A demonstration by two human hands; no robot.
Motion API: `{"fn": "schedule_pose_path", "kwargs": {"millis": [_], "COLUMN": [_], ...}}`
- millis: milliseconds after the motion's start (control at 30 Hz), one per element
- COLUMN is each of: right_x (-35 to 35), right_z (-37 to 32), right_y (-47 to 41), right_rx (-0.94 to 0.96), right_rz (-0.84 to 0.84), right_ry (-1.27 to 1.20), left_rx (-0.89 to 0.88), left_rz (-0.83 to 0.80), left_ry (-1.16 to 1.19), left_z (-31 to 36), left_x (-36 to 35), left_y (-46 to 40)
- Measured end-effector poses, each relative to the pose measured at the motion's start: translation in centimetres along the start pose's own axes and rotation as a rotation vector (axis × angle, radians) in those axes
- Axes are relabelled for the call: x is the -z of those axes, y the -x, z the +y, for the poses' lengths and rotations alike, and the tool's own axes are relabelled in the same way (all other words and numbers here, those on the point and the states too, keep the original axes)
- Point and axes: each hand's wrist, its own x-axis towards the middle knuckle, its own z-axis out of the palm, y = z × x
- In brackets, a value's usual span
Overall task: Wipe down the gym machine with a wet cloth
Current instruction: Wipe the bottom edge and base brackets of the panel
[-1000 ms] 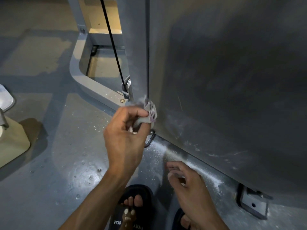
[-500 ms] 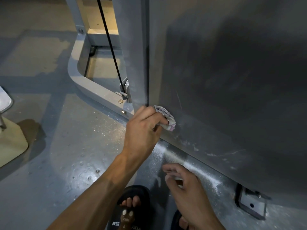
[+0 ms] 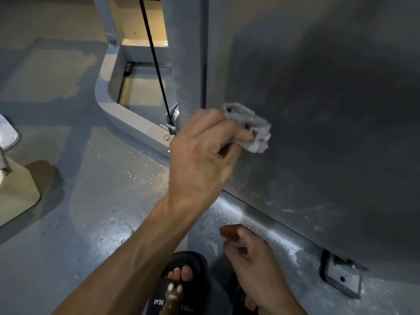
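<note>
Half a second on, the crumpled grey-and-pink wet cloth [image 3: 250, 128], gripped by the left hand [image 3: 200, 155], has been carried rightward across the grey metal machine panel [image 3: 329, 110]. Loosely curled and empty, the right hand [image 3: 252, 255] is held low. A black cable [image 3: 154, 62] and bolted floor bracket [image 3: 341, 278] are seen nearby.

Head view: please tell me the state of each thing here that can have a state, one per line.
left hand: grips the cloth, pressing it against the panel
right hand: loosely curled, holds nothing
cloth: crumpled, on the panel
machine panel: upright, white smears near its lower edge
floor: wet in spots, speckled
black cable: taut, running down to the base
slipper: worn on the foot
</note>
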Motion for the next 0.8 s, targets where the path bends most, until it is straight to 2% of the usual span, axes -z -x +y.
{"fn": "schedule_pose_path", "kwargs": {"millis": [100,233,300,367,533,600,800], "right_x": [0.4,1.1,1.3,1.5,1.2,1.3,1.2], "right_z": [-0.1,-0.4,-0.5,-0.6,-0.6,-0.7,-0.6], "right_y": [0.0,-0.1,-0.3,-0.4,-0.6,-0.5,-0.7], "right_rx": [0.011,-0.001,-0.001,0.007,-0.008,-0.009,-0.003], "right_rz": [-0.001,0.012,0.023,0.037,0.067,0.057,0.06], "right_ry": [0.009,-0.065,-0.08,-0.098,-0.132,-0.129,-0.105], "left_rx": [0.034,0.289,0.338,0.341,0.305,0.29,0.482], "left_rz": [-0.164,-0.378,-0.426,-0.404,-0.14,-0.099,-0.28], "left_ry": [-0.07,-0.078,-0.09,-0.048,0.151,0.159,0.164], "left_z": [-2.6,-5.9,-6.8,-6.7,-3.3,-3.0,-7.1], "left_x": [-1.7,-4.1,-4.5,-4.0,-1.4,-1.2,-4.1], "left_y": [3.3,7.8,8.4,8.1,4.0,3.4,8.6]}}
